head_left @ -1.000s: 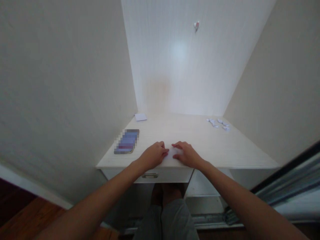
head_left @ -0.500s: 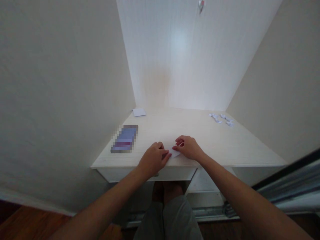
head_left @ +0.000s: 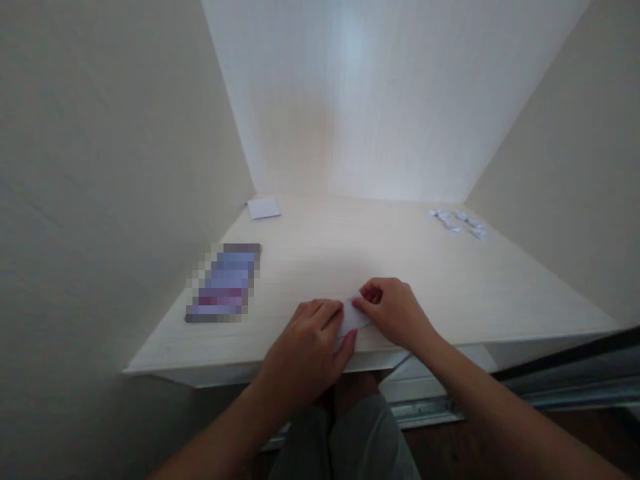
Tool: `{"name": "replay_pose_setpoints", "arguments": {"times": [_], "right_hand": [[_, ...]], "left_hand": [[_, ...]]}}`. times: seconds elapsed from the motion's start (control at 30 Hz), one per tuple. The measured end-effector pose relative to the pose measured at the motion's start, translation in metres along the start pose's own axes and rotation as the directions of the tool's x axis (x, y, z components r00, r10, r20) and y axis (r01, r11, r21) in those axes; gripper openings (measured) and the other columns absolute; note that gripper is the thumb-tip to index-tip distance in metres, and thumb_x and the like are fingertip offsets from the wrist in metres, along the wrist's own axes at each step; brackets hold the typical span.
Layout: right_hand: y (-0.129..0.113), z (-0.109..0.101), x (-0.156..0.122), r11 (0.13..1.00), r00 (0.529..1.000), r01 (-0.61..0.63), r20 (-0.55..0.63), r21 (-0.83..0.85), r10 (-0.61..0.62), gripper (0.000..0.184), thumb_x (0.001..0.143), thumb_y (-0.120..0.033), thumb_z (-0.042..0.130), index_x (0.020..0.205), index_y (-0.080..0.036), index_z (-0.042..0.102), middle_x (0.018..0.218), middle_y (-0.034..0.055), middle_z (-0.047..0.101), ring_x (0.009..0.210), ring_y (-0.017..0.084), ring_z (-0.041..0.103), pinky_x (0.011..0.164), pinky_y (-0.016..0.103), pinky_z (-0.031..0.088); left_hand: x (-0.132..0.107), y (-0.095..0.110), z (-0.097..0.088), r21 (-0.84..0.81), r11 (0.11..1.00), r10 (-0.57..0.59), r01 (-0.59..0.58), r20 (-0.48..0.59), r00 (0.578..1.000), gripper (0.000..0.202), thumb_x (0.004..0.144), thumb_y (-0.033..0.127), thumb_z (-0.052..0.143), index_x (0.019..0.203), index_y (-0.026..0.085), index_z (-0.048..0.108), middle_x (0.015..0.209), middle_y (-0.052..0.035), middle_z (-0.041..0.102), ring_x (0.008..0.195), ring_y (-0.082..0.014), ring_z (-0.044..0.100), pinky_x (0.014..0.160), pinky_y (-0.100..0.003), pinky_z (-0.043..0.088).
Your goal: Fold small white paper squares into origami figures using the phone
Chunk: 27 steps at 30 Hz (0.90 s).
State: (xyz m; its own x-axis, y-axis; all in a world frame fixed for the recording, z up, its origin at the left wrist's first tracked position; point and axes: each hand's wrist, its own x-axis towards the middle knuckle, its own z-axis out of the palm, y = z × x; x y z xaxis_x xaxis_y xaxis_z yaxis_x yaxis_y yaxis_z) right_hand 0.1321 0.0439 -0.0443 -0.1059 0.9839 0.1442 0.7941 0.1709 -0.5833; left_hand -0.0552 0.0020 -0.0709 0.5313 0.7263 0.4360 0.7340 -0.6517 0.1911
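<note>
A small piece of white paper (head_left: 354, 319) lies near the desk's front edge, between my two hands. My left hand (head_left: 313, 340) grips its left side, fingers on top and thumb along the near edge. On the right, my right hand (head_left: 393, 308) pinches the paper's far right part between thumb and curled fingers. Part of the paper is covered by my fingers, so its full shape cannot be made out.
The pale desk (head_left: 320, 247) is walled in at the back and both sides. A phone-like device (head_left: 225, 283), pixelated, lies at left. Behind it rests a folded white paper (head_left: 264, 209). Several small twisted white paper pieces (head_left: 453, 223) sit at the back right.
The view has come closer to the desk. My left hand has spread its grip, its thumb now apart from its fingers along the paper. My right hand still pinches the right side.
</note>
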Motion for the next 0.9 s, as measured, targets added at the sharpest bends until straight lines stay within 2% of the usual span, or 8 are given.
{"name": "replay_pose_setpoints", "arguments": {"times": [0.1, 0.23, 0.33, 0.43, 0.53, 0.7, 0.9], "right_hand": [[0.001, 0.005, -0.010, 0.997, 0.995, 0.082, -0.059, 0.013, -0.082, 0.007, 0.088, -0.021, 0.070, 0.085, -0.019, 0.076, 0.079, 0.0029, 0.074, 0.072, 0.017, 0.066, 0.070, 0.029, 0.048], [0.009, 0.007, -0.018, 0.958, 0.957, 0.278, -0.066, -0.072, -0.282, 0.015, 0.090, -0.012, 0.065, 0.093, -0.021, 0.077, 0.087, 0.0045, 0.072, 0.079, 0.018, 0.064, 0.074, 0.030, 0.049], [0.019, 0.003, -0.019, 0.838, 0.860, 0.493, -0.015, -0.234, -0.510, 0.019, 0.091, -0.010, 0.063, 0.100, -0.022, 0.075, 0.091, 0.0058, 0.070, 0.082, 0.021, 0.061, 0.076, 0.034, 0.047], [0.025, -0.004, -0.018, 0.706, 0.760, 0.630, 0.073, -0.324, -0.646, 0.019, 0.094, -0.014, 0.061, 0.108, -0.022, 0.072, 0.093, 0.0063, 0.069, 0.080, 0.021, 0.058, 0.075, 0.036, 0.047], [0.028, -0.009, -0.015, 0.659, 0.714, 0.690, 0.131, -0.299, -0.688, 0.019, 0.096, -0.012, 0.057, 0.109, -0.019, 0.069, 0.096, 0.0073, 0.069, 0.081, 0.021, 0.059, 0.076, 0.037, 0.048], [0.027, -0.013, -0.012, 0.698, 0.714, 0.700, 0.185, -0.151, -0.676, 0.021, 0.094, -0.013, 0.062, 0.114, -0.016, 0.068, 0.108, 0.0112, 0.070, 0.092, 0.024, 0.062, 0.082, 0.040, 0.054], [0.020, -0.015, -0.013, 0.662, 0.664, 0.744, 0.215, -0.095, -0.716, 0.024, 0.090, -0.009, 0.061, 0.113, -0.011, 0.069, 0.094, 0.0116, 0.071, 0.082, 0.025, 0.062, 0.076, 0.041, 0.058]], "left_hand": [[-0.001, 0.000, -0.001, -0.022, 1.000, 0.009, -0.010, -0.017, 1.000, 0.028, 0.097, 0.026, 0.056, 0.118, 0.010, 0.065, 0.118, -0.0128, 0.067, 0.111, -0.0282, 0.059, 0.100, -0.049, 0.052], [0.000, -0.001, -0.003, -0.041, 0.999, 0.013, -0.014, -0.027, 1.000, 0.026, 0.095, 0.025, 0.057, 0.115, 0.011, 0.065, 0.115, -0.0124, 0.068, 0.107, -0.0283, 0.061, 0.097, -0.050, 0.053], [0.002, -0.001, -0.004, -0.051, 0.998, 0.016, -0.019, -0.052, 0.999, 0.025, 0.094, 0.024, 0.059, 0.115, 0.012, 0.065, 0.116, -0.0122, 0.069, 0.108, -0.0287, 0.062, 0.097, -0.050, 0.053], [0.002, -0.002, -0.004, -0.072, 0.997, 0.013, -0.019, -0.083, 0.996, 0.025, 0.093, 0.022, 0.060, 0.116, 0.013, 0.065, 0.115, -0.0121, 0.069, 0.107, -0.0280, 0.063, 0.096, -0.049, 0.055], [0.002, -0.003, -0.005, -0.103, 0.995, 0.001, -0.010, -0.085, 0.996, 0.024, 0.093, 0.021, 0.059, 0.116, 0.014, 0.064, 0.113, -0.0117, 0.070, 0.105, -0.0267, 0.064, 0.094, -0.046, 0.058], [0.007, -0.009, -0.012, -0.161, 0.987, -0.010, 0.012, 0.009, 1.000, 0.025, 0.093, 0.017, 0.057, 0.116, 0.021, 0.067, 0.112, -0.0077, 0.071, 0.104, -0.0238, 0.066, 0.094, -0.042, 0.060], [0.014, -0.017, -0.015, -0.189, 0.981, -0.022, 0.044, 0.116, 0.993, 0.021, 0.097, 0.017, 0.051, 0.104, 0.024, 0.070, 0.100, -0.0045, 0.071, 0.092, -0.0208, 0.066, 0.086, -0.038, 0.062]]}}
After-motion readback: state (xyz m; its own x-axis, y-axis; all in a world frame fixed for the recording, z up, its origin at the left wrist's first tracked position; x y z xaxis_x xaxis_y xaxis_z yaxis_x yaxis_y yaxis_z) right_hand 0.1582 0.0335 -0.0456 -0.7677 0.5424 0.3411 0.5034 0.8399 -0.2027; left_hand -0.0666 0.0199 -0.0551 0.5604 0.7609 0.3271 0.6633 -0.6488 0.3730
